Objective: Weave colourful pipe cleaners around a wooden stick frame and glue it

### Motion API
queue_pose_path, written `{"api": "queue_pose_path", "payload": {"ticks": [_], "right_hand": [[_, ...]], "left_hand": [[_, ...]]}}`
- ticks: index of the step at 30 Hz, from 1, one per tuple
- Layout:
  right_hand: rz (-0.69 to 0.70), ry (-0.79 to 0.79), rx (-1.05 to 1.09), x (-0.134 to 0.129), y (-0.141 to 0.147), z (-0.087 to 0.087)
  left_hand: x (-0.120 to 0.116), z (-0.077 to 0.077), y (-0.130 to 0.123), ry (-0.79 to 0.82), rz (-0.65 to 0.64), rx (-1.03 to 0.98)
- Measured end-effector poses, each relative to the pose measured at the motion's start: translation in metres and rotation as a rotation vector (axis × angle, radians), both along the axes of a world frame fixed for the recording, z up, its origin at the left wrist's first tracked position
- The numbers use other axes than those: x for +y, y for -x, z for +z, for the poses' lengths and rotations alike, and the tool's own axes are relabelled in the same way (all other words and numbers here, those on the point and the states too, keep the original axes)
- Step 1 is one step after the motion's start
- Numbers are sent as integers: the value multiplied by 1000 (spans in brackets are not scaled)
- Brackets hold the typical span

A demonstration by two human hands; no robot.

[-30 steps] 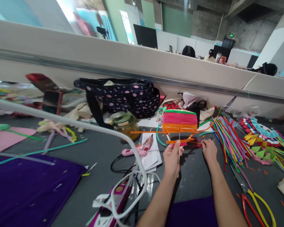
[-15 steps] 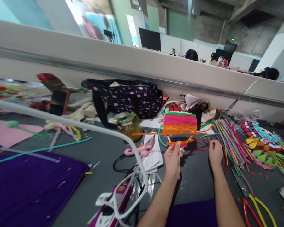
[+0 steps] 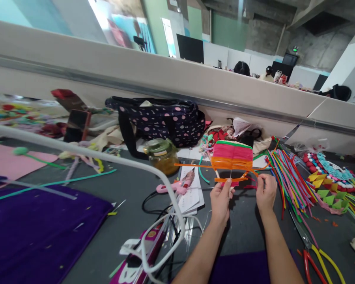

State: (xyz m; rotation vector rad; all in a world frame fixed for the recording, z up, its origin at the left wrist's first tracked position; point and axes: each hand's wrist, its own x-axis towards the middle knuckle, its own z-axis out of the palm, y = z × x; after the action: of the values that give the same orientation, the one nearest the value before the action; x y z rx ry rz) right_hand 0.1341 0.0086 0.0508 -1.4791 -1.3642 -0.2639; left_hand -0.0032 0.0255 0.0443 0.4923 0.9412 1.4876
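A small woven panel (image 3: 232,153) in green, pink and orange rows stands upright over the table. My left hand (image 3: 221,200) is closed round its lower stick, with a short orange-and-pink crosspiece just above the thumb. A long orange pipe cleaner (image 3: 192,165) runs across the panel's lower edge and sticks out to the left. Its right part bends down to my right hand (image 3: 266,193), whose thumb and fingers are pinched on it. The fingertips hide the very end.
Right of my hands lie a bundle of coloured pipe cleaners (image 3: 292,177) and scissors (image 3: 306,240) with red and yellow handles. To the left are a pink glue gun (image 3: 173,187), a glass jar (image 3: 162,157) and a white bent tube (image 3: 165,183). A dark patterned bag (image 3: 177,122) stands behind.
My right hand has come a little left, closer to the panel, and the orange pipe cleaner now curves down to it. The panel and left hand appear shifted slightly right as the view moved.
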Motion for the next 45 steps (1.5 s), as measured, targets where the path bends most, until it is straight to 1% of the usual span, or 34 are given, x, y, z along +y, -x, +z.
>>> {"api": "queue_pose_path", "payload": {"ticks": [2, 5, 8, 13, 21, 29, 35, 37, 39, 42, 44, 45], "right_hand": [[13, -3, -42, -2, 4, 3], [85, -3, -154, -5, 13, 10], [127, 36, -253, -7, 21, 18], [152, 115, -357, -8, 25, 19], [138, 109, -387, -7, 21, 20], [173, 182, -444, -10, 19, 21], [198, 189, -450, -12, 22, 24], [218, 154, -383, -12, 21, 24], [207, 84, -231, -12, 18, 21], [96, -6, 183, -10, 9, 15], [57, 20, 477, -8, 3, 11], [74, 62, 605, -6, 1, 9]], "left_hand": [[-1, 0, -2, 5, 3, 5], [-4, -2, -6, -3, -24, 24], [-7, -4, -10, -16, -53, 31], [-12, -3, -13, -14, -72, 39], [-14, 1, -14, -17, -79, 19], [-13, 1, -12, -8, -63, 17], [-12, 0, -11, -26, -45, 45], [-10, -1, -11, -20, -34, 58], [-9, -2, -10, -10, -19, 57], [-6, -1, -8, 15, 8, 32], [-5, 0, -7, 21, 15, 16], [-5, 0, -6, 22, 17, 9]]}}
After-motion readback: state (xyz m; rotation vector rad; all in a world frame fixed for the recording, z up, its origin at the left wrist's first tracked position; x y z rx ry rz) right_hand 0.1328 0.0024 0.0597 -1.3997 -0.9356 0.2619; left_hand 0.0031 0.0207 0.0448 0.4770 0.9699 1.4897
